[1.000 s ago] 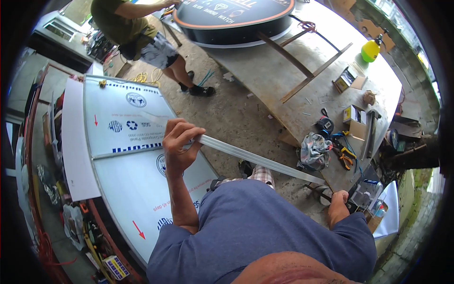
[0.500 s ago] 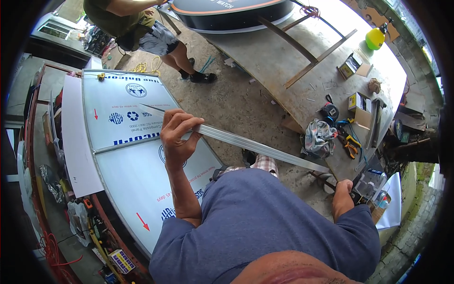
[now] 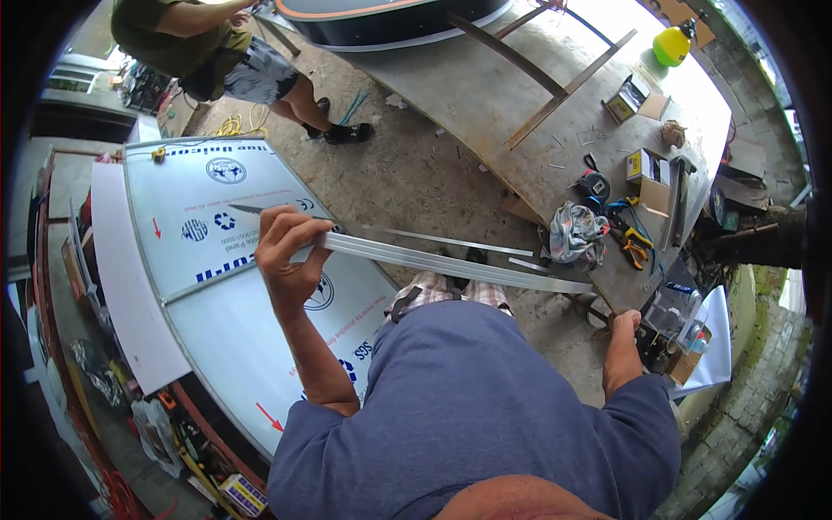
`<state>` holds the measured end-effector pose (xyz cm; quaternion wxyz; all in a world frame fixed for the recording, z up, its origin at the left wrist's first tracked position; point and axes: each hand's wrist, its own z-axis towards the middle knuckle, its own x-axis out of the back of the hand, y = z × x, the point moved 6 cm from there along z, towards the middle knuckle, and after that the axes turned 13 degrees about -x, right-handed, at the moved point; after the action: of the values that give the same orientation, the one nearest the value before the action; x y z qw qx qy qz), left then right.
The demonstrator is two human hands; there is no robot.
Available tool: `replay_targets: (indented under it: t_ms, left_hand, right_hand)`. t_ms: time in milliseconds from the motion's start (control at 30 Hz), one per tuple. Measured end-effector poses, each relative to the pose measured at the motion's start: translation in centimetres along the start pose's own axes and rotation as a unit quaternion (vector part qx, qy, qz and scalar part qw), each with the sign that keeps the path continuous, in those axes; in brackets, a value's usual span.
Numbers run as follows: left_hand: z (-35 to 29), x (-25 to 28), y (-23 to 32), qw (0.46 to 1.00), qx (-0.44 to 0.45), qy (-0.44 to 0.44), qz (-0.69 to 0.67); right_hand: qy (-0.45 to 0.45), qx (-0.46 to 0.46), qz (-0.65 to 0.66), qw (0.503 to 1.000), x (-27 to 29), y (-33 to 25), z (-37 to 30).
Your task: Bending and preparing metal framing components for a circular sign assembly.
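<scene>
My left hand (image 3: pixel 290 251) is closed on the near end of a bundle of long, silvery metal strips (image 3: pixel 451 267). A dark pointed blade (image 3: pixel 247 208) sticks out past the same fingers, its handle mostly hidden. From the hand the bundle slants right, across the front of my body, toward the table corner. Two thinner pieces, a long strip (image 3: pixel 451 239) and a short strip (image 3: pixel 527 264), show apart from it on its far side. My right hand (image 3: pixel 624 325) is curled at the corner of the metal table (image 3: pixel 485 113), close to the strips' far end; what its fingers grip is hidden.
On the table lie a tape measure (image 3: pixel 593 185), pliers (image 3: pixel 637 247), a crumpled cloth (image 3: pixel 576 234), open boxes and a welded metal frame (image 3: pixel 563 91). Film-covered panels (image 3: pixel 234 347) stand at my left. Another person (image 3: pixel 251 78) stands beyond them, near a round black sign (image 3: pixel 390 33).
The two thinner strips now show separately from the bundle, which looked like one stack before. My left hand still grips the bundle. The whole view has shifted slightly.
</scene>
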<state>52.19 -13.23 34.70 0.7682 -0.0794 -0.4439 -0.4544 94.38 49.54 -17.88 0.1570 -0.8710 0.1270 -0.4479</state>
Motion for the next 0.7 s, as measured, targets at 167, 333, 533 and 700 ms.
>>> replay_targets:
  t_ms: [167,333,533,700]
  left_hand:
    - [1.5,-0.5,-6.2,0.995,0.004,-0.005,-0.100]
    - [3.8,-1.1,-11.0,0.989,0.018,-0.075,-0.128]
    - [8.7,-2.8,-16.3,0.974,-0.037,-0.151,-0.167]
    - [11.7,-2.9,-20.8,0.967,-0.051,-0.182,-0.173]
  right_hand:
    - [0.044,0.364,-0.237,0.899,8.5,-8.2,0.6]
    - [-0.274,0.472,-0.035,0.837,15.1,-6.7,-22.3]
    - [-0.456,0.567,-0.135,0.673,11.2,3.9,-52.0]
    - [-0.523,0.630,-0.183,0.544,-0.8,11.4,-68.8]
